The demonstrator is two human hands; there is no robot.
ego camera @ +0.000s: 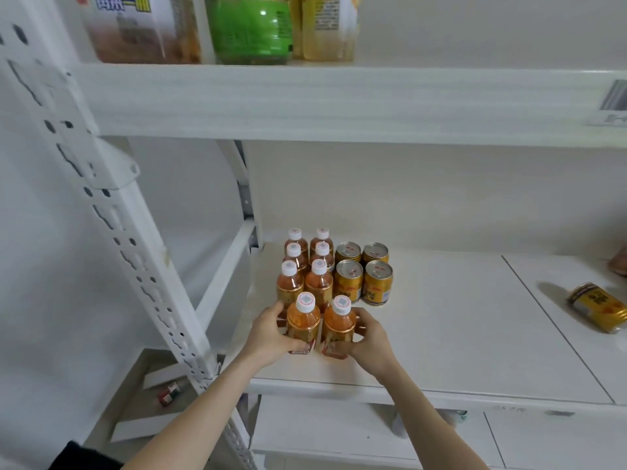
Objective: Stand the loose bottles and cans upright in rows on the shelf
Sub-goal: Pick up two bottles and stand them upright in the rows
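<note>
**Two bottles set at the front of the row**

From the head camera: the left hand [268,335] is wrapped around one orange bottle [303,325] and the right hand [368,337] around its neighbour [339,325], both upright on the shelf [458,327]. Behind them stand six more bottles [307,262] beside four gold cans [363,271]. One loose can [599,307] lies on its side far right.

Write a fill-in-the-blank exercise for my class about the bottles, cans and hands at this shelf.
1. Each hand holds one ____: left hand, right hand.
2. The upright gold cans number ____.
3. The can at the right lies on its ____.
4. The bottle caps are coloured ____.

Missing words: bottle; four; side; white.
</note>
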